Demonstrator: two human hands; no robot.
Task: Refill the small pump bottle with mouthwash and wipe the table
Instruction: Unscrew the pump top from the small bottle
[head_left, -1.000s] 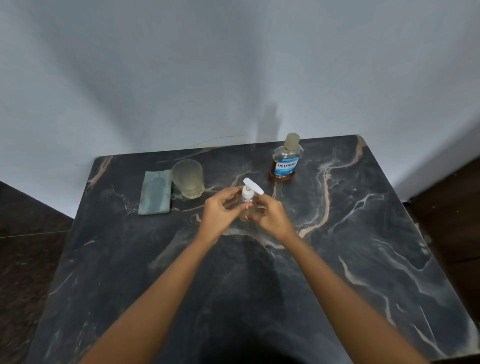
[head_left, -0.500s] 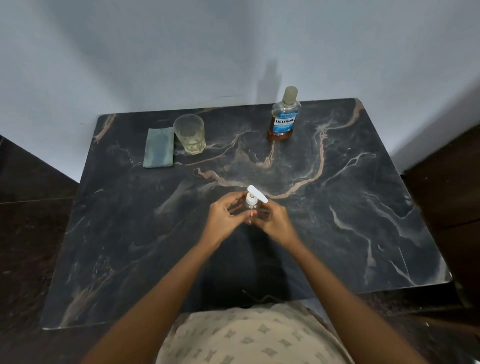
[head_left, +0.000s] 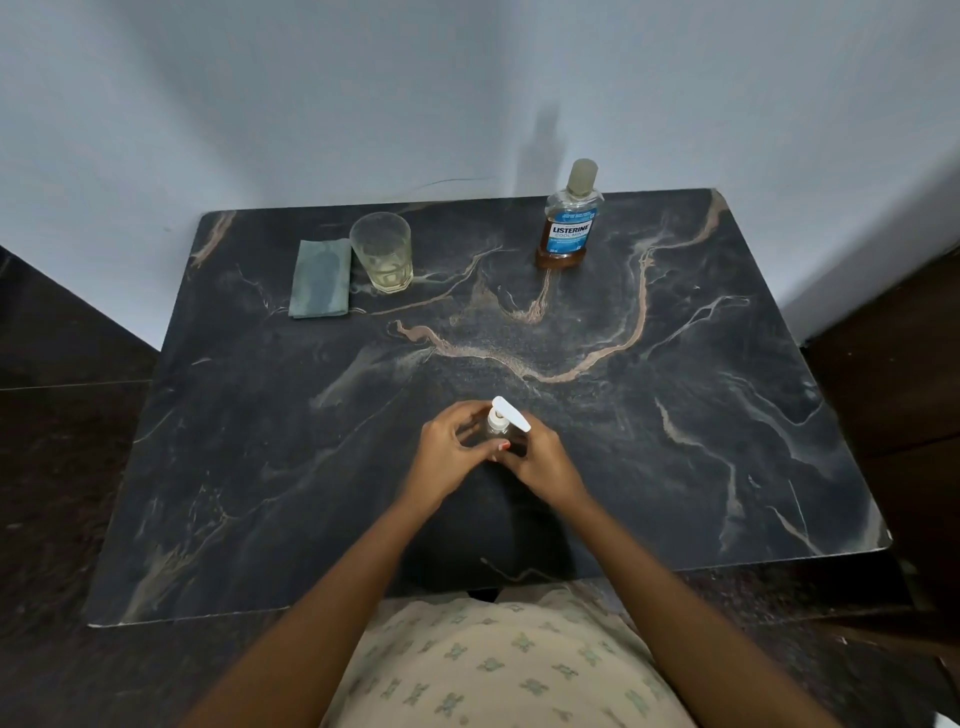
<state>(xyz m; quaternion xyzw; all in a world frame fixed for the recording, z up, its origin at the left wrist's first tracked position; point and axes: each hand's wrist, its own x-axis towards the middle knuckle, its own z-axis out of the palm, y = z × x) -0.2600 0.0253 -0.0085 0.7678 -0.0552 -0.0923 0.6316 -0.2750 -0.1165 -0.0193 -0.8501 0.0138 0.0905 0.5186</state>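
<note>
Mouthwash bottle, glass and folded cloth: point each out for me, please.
mouthwash bottle (head_left: 570, 229), head view, on its blue label.
glass (head_left: 382, 255), head view, on its side wall.
folded cloth (head_left: 321, 279), head view, on the middle of its top face.

The table (head_left: 675, 415) is glossy dark marble, the tumbler (head_left: 382, 254) clear glass, the folded cloth (head_left: 319, 280) matt.

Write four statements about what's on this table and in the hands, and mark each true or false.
1. Both the left hand and the right hand grip the small pump bottle. True.
2. The mouthwash bottle has its cap off. False: the cap is on.
3. The folded cloth lies beside the glass, on its left. True.
4. The glass lies tipped on its side. False: it stands upright on the table.
</note>
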